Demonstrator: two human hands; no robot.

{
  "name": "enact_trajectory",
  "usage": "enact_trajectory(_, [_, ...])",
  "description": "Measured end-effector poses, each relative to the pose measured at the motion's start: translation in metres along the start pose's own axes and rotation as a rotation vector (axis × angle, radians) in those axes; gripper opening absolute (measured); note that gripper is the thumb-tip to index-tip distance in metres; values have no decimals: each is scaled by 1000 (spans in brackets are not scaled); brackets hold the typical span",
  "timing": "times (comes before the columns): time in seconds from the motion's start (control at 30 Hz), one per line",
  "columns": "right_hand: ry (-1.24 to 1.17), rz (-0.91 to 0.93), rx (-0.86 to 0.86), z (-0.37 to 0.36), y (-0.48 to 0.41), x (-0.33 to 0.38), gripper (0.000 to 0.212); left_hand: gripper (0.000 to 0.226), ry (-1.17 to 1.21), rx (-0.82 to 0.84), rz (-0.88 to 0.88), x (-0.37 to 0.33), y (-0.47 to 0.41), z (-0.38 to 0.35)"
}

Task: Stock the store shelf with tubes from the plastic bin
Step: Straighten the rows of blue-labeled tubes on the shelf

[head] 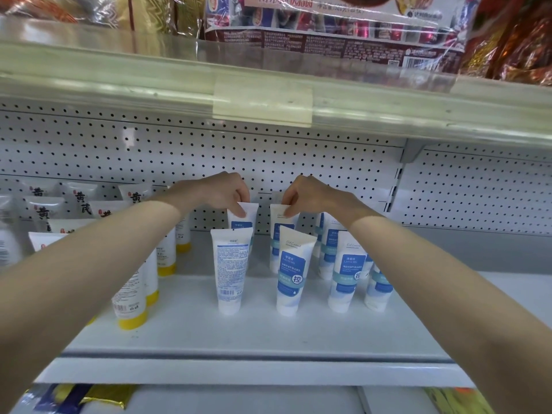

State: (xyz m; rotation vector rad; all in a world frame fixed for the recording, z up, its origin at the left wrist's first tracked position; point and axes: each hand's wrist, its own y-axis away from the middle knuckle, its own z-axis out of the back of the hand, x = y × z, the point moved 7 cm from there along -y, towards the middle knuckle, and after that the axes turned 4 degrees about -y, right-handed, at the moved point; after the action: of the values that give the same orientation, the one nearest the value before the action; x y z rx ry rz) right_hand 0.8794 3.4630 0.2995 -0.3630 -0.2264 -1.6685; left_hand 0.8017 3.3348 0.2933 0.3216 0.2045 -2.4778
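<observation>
Yellow-capped tubes (133, 297): lower left of frame, standing cap-down in rows. The left forearm passes over them, so the arm should be kept high to avoid knocking one.
Left hand (221, 194): centre of frame, fingers and thumb pinching the top crimp of the left rear tube (245, 218).
Left rear tube: upright and cap-down at the back of the shelf (268, 333), near the pegboard (298, 162). Its cap is hidden by the tube in front, so I cannot tell whether it is seated.
Back-label tube (230, 270): front row, barcode side outward. Judged a facing fault, to be turned once a hand is free.
Right rear tube (280, 218): upright, label forward, directly behind the front-label tube (294, 273).
Right hand (310, 194): centre right, fingertips pinching that tube's crimp.
Right cluster (346, 270): several matching tubes, close together, just beside the right wrist.
Plastic bin: not in view.
Recommended handling: lower both tubes straight down until the caps sit flat. Let go only when each tube stands unaided, then lift the fingers vertically, clear of the front row.
</observation>
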Motion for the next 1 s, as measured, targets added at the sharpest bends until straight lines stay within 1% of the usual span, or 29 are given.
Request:
enact_trajectory(0.1, [0, 4, -5, 3, 4, 0, 24, 19, -12, 14, 9, -1, 2, 1])
enact_trajectory(0.17, [-22, -1, -32, 8, 9, 0, 29, 26, -8, 12, 12, -1, 3, 3])
enact_trajectory(0.23, [-38, 5, -59, 14, 14, 0, 34, 34, 13, -11, 17, -1, 6, 9])
enact_trajectory(0.3, [-44, 18, -78, 20, 22, 3, 35, 37, 20, -38, 15, -3, 12, 14])
enact_trajectory(0.43, [-58, 24, -77, 29, 41, 11, 35, 34, 51, -87, 4, -16, 33, 24])
enact_trajectory(0.57, [-77, 40, -41, 29, 61, 24, 32, 27, 69, -89, 24, -32, 58, 26])
enact_trajectory(0.67, [-54, 27, 15, 22, 77, 31, 24, 25, 34, -41, 60, -38, 75, 16])
enact_trajectory(0.77, [-31, 23, 40, 14, 87, 33, 17, 28, 13, -48, 100, -38, 87, 10])
enact_trajectory(0.87, [22, 7, 51, 8, 95, 35, 25, 31, -7, -68, 111, -41, 97, 6])
enact_trajectory(1.0, [84, 2, 85, 0, 97, 37, 33, 27, -39, -90, 117, -41, 101, 2])
